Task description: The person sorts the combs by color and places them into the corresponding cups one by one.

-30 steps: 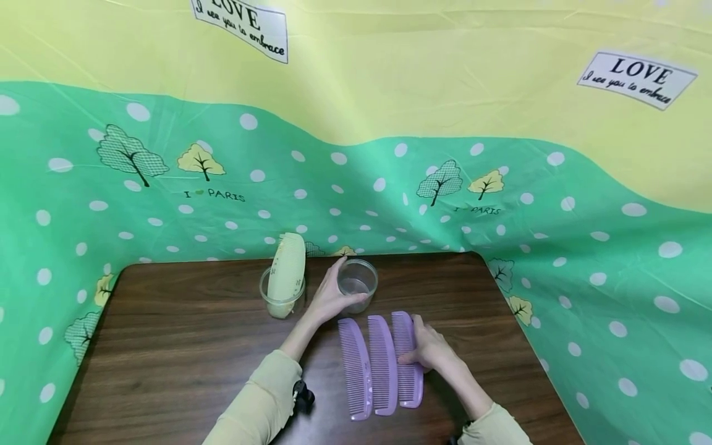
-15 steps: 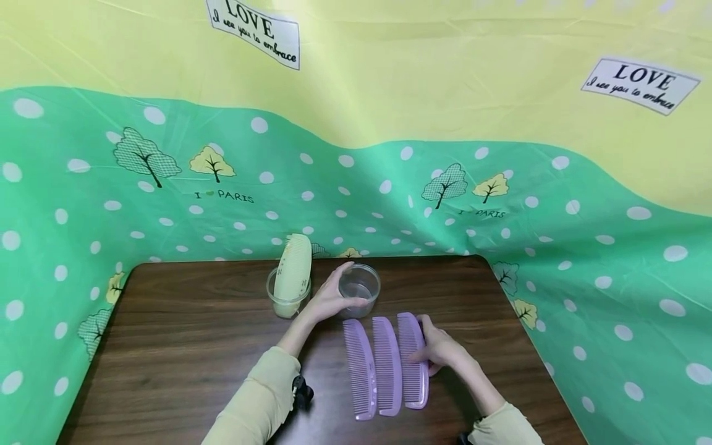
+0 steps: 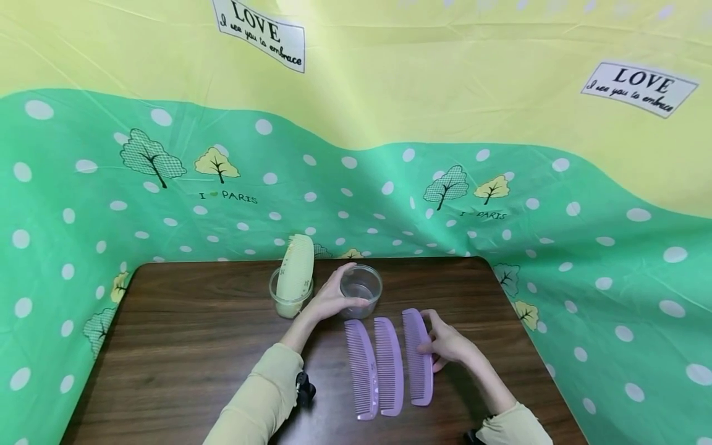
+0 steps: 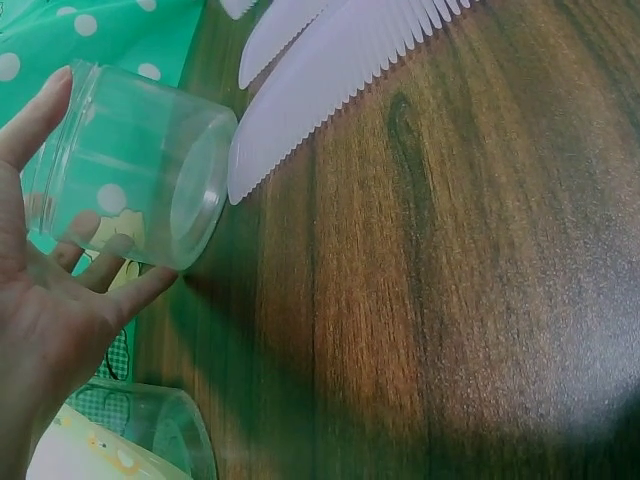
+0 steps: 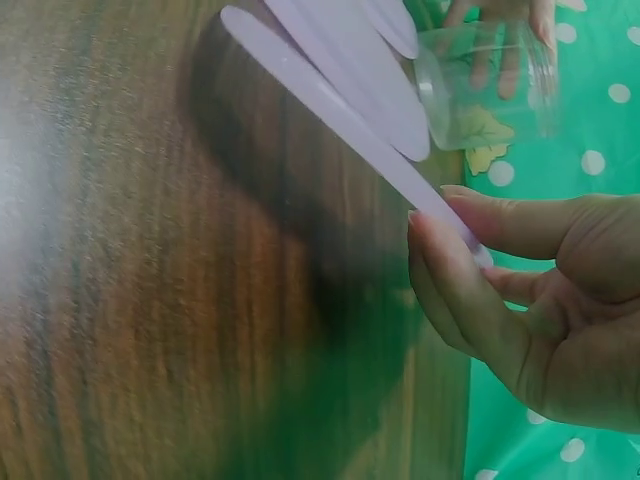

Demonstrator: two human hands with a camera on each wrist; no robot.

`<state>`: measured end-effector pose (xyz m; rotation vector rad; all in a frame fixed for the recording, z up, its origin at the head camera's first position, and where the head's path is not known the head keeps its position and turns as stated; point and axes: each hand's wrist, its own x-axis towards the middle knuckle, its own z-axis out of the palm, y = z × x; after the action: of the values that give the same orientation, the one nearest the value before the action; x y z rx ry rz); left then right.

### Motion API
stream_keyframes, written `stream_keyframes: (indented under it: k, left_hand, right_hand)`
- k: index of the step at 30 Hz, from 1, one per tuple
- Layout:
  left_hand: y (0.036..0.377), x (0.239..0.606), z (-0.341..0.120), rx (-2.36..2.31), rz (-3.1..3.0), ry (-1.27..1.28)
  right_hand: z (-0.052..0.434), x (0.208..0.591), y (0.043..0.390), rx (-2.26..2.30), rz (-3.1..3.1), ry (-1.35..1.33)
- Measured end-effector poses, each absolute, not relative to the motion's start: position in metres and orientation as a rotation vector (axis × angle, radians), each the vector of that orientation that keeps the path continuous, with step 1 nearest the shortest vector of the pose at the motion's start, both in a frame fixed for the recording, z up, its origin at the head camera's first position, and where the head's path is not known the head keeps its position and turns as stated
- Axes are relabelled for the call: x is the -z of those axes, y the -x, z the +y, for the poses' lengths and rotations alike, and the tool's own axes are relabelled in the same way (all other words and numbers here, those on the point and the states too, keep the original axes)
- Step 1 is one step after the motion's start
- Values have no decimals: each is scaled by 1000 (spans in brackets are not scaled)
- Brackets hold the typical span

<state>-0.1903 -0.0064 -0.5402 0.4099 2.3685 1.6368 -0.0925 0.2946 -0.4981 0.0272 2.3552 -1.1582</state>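
My left hand [image 3: 328,301] grips a clear plastic jar [image 3: 364,287] standing near the table's back edge, thumb on one side and fingers on the other. Through the jar's wall in the left wrist view [image 4: 150,150] nothing shows inside. With thumb and fingers, my right hand [image 3: 449,343] pinches the rightmost purple comb [image 3: 418,364] by its spine. That comb is tipped up on edge in the right wrist view, its shadow beside it on the wood. Two more purple combs, a middle one [image 3: 392,371] and a left one [image 3: 364,377], lie side by side in front of the jar.
Left of my left hand stands a second clear jar [image 3: 292,309] with pale green combs [image 3: 297,266] upright in it. The dark wooden table [image 3: 194,346] is backed by a green and yellow printed cloth [image 3: 356,179].
My right hand has shifted the rightmost purple comb away from the other two and tipped it up off its flat side. My left hand keeps its grip on the jar. The head view has shifted slightly.
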Motion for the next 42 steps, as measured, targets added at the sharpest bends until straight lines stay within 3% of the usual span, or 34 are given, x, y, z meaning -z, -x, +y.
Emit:
stream_keyframes:
  k: [10, 42]
  left_hand:
    - [192, 538, -6, -1625, 2361, -430]
    - [192, 544, -7, -1637, 2381, -443]
  right_hand:
    - [297, 487, 99, 1132, 2421, -58]
    - [280, 438, 120, 1188, 2704, 200]
